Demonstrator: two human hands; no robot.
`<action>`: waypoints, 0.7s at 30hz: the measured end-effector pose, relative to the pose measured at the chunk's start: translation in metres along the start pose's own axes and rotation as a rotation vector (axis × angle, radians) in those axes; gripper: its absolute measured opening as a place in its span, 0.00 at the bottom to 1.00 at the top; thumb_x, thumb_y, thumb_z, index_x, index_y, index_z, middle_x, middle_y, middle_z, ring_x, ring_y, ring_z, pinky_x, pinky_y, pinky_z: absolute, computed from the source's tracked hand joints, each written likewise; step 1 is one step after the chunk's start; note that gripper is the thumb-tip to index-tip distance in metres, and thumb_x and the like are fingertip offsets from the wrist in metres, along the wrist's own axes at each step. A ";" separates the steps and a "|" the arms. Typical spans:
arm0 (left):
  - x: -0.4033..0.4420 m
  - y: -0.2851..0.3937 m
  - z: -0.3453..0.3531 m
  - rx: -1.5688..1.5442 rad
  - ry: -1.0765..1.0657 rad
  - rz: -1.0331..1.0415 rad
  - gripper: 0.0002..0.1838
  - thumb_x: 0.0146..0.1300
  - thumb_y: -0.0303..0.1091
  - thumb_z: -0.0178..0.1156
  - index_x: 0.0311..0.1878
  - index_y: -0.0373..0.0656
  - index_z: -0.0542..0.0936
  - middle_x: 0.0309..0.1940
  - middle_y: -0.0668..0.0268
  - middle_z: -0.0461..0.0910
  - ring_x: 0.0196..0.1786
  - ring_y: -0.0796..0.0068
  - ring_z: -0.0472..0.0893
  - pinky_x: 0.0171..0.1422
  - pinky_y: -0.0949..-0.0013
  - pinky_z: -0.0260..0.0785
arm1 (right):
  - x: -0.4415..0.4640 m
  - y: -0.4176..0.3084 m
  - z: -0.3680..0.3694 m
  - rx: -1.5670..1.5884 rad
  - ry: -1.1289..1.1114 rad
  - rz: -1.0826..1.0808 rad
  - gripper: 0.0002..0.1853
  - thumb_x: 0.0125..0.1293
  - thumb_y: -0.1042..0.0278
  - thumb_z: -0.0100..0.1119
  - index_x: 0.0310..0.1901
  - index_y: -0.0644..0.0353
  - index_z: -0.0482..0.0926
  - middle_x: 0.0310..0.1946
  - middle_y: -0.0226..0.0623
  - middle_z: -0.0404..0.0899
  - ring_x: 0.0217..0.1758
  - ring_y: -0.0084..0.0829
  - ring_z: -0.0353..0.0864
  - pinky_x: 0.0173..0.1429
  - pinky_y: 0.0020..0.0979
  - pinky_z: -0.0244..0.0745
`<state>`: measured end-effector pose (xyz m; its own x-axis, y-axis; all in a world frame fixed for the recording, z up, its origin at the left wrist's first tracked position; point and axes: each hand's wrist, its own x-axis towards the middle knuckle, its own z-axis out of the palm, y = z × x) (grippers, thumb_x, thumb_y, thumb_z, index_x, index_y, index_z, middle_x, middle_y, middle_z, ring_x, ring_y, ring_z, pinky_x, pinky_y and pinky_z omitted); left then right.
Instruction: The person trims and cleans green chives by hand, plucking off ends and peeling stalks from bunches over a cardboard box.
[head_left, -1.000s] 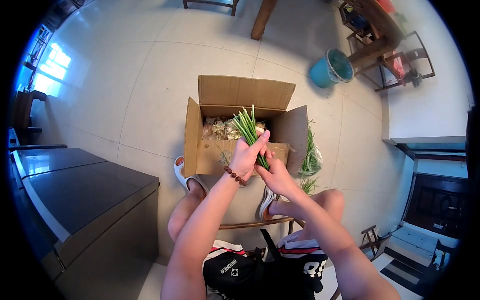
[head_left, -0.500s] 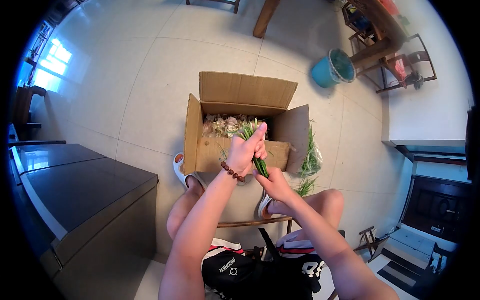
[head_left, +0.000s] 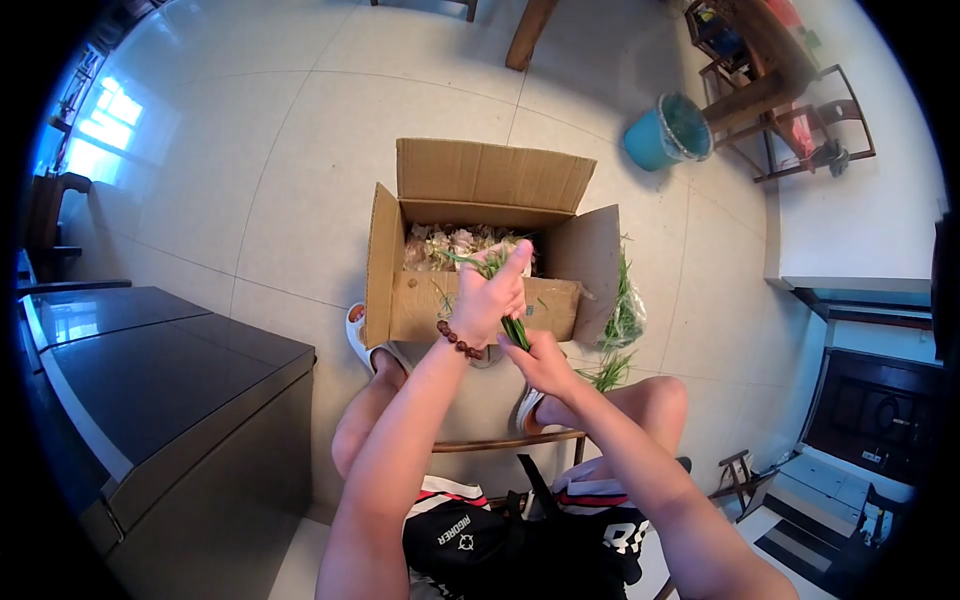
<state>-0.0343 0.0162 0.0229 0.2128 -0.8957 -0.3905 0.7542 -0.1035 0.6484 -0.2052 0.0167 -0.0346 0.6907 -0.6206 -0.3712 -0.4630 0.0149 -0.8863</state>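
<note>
A bunch of thin green stalks [head_left: 514, 331] slants between my hands, over the near side of an open cardboard box [head_left: 480, 310]. My left hand [head_left: 489, 298], with a brown bead bracelet [head_left: 461, 342] at the wrist, is wrapped round its upper part. Lower down and to the right, my right hand [head_left: 541, 362] is closed on the lower end. Pale, papery scraps [head_left: 445, 245] and bits of green lie inside the box. More green stalks [head_left: 625, 310] in a clear bag rest against the box's right side, with loose ones [head_left: 608, 372] on the floor nearer me.
A blue bin [head_left: 652, 142] with a clear liner stands at the back right, beside a wooden table leg [head_left: 743, 103]. To the left is a dark glossy cabinet [head_left: 190, 400]. My feet in white sandals are at the box's near side, above a wooden bar [head_left: 510, 442].
The stalks' upper ends, which stood well above my left hand, now show only a little above it. My left hand has shifted slightly along the bunch, and my right hand is slightly lower.
</note>
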 end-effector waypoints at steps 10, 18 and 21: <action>0.011 0.015 -0.022 -0.286 -0.072 -0.016 0.33 0.79 0.62 0.38 0.21 0.50 0.59 0.11 0.75 0.53 0.14 0.81 0.52 0.20 0.73 0.51 | -0.001 0.001 -0.018 -0.078 -0.063 0.010 0.16 0.73 0.61 0.59 0.36 0.70 0.75 0.19 0.41 0.69 0.24 0.26 0.64 0.30 0.37 0.65; 0.019 0.032 -0.043 -0.361 -0.056 0.045 0.32 0.81 0.58 0.36 0.19 0.52 0.56 0.12 0.76 0.48 0.14 0.81 0.47 0.19 0.74 0.45 | -0.008 -0.014 -0.033 -0.147 -0.119 0.019 0.14 0.72 0.63 0.59 0.40 0.69 0.77 0.20 0.47 0.72 0.23 0.29 0.66 0.31 0.38 0.66; 0.019 0.033 -0.043 -0.360 -0.017 0.026 0.31 0.81 0.57 0.37 0.19 0.52 0.55 0.13 0.76 0.48 0.15 0.81 0.46 0.19 0.74 0.43 | -0.010 -0.016 -0.039 -0.165 -0.137 0.031 0.13 0.72 0.64 0.59 0.40 0.69 0.78 0.21 0.48 0.73 0.23 0.31 0.66 0.31 0.39 0.67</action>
<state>0.0215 0.0147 0.0092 0.2269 -0.9033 -0.3642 0.9198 0.0758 0.3849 -0.2268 -0.0079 -0.0053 0.7383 -0.5097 -0.4417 -0.5622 -0.1031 -0.8206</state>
